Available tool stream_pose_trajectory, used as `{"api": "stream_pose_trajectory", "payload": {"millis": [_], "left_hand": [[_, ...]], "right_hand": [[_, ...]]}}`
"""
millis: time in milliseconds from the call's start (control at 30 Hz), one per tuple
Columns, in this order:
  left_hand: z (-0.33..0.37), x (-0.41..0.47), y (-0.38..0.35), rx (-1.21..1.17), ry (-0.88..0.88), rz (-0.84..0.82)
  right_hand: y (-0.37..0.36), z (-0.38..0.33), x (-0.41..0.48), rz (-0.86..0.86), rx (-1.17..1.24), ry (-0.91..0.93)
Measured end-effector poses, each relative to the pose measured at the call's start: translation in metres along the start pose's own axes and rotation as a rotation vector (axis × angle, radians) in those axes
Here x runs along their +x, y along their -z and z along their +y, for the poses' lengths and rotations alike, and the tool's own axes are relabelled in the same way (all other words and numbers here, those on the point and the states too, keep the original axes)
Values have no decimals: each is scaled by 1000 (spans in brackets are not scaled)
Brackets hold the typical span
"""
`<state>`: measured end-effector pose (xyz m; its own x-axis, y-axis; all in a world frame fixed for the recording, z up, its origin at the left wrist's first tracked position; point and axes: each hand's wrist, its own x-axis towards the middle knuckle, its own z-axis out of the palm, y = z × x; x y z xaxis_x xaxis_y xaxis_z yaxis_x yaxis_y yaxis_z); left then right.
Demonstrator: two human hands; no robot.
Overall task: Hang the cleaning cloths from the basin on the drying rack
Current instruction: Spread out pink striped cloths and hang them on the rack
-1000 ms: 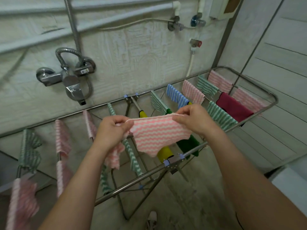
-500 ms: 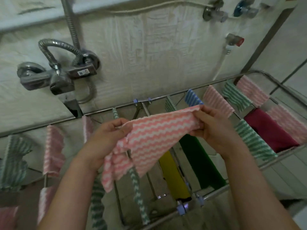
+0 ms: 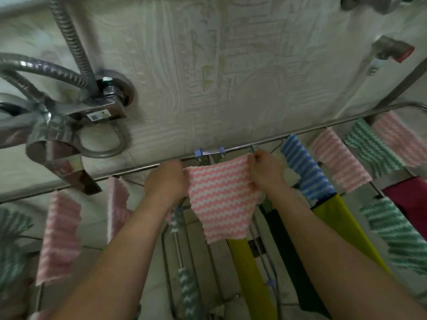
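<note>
A pink-and-white zigzag cloth hangs spread between my two hands, just in front of the far rail of the metal drying rack. My left hand grips its left top corner. Its right top corner is pinched by my right hand, close to the rail's blue clips. The cloth's lower edge droops over the rack's inner bars. The basin is not in view.
Several cloths hang on the rack: pink ones at left, blue, pink and green striped ones at right, yellow and dark red ones nearer. A chrome shower mixer with hose juts from the tiled wall at left.
Both hands have carried the pink cloth forward and up to the far rail, stretching it flatter. The view has moved closer to the wall.
</note>
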<state>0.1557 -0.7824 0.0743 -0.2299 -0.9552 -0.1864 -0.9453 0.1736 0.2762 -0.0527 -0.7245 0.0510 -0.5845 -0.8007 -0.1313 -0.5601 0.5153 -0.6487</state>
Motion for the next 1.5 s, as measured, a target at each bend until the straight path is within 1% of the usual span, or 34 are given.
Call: {"api": "stream_pose_trajectory", "payload": {"millis": [100, 200, 267, 400, 500, 633, 700, 767, 833, 867, 933, 1000, 1033, 1100, 1167, 1233, 1267, 1300, 1333, 1367, 1400, 1433, 1500], "left_hand": [[5, 7, -1, 90, 33, 6], [9, 14, 0, 176, 45, 8], [10, 18, 1, 211, 56, 2], [14, 25, 0, 267, 78, -24], [17, 30, -1, 288, 78, -44], [21, 30, -1, 340, 58, -69], [20, 25, 1, 345, 44, -60], [21, 16, 0, 333, -5, -29], [23, 5, -3, 271, -82, -16], [25, -2, -5, 205, -124, -41], [32, -16, -11, 74, -211, -145], [38, -25, -18, 30, -283, -179], [40, -27, -20, 34, -308, -174], [42, -30, -23, 44, -326, -185], [41, -33, -18, 13, -298, -190], [38, -32, -6, -135, -253, -159], [36, -36, 3, -237, -241, -159], [32, -38, 10, -360, -238, -180], [29, -47, 22, -501, -237, -225], [25, -55, 31, -650, -241, -282], [22, -63, 39, -788, -248, -332], [19, -73, 47, -879, -268, -346], [19, -90, 56, -1041, -294, -305]], "right_hand": [[-8, -5, 14, -14, -33, 2], [-18, -5, 24, -63, -84, -23], [-25, -3, 27, -94, -108, -55], [-37, -2, 39, -130, -78, -153], [-43, -5, 43, -152, 22, -227], [-49, -4, 44, -201, 310, -334], [-43, -8, 35, -225, 318, -284], [-32, -12, 20, -231, 184, -173], [-19, -12, 3, -254, 114, -69], [-14, -11, -6, -291, 107, -28], [-5, -10, -22, -424, 103, -10], [-4, -9, -31, -513, 76, 5], [-6, -9, -34, -515, 48, 16], [-12, -7, -40, -491, -16, 32], [-17, -6, -48, -418, -54, 49], [-17, -4, -52, -291, -104, 106], [-13, -6, -57, -225, -90, 133], [-10, -6, -60, -195, -11, 130], [-2, -10, -70, -225, 172, 86], [6, -15, -79, -317, 425, 1], [14, -20, -89, -473, 680, -106], [22, -24, -103, -632, 854, -171], [31, -27, -127, -883, 940, -153]]}}
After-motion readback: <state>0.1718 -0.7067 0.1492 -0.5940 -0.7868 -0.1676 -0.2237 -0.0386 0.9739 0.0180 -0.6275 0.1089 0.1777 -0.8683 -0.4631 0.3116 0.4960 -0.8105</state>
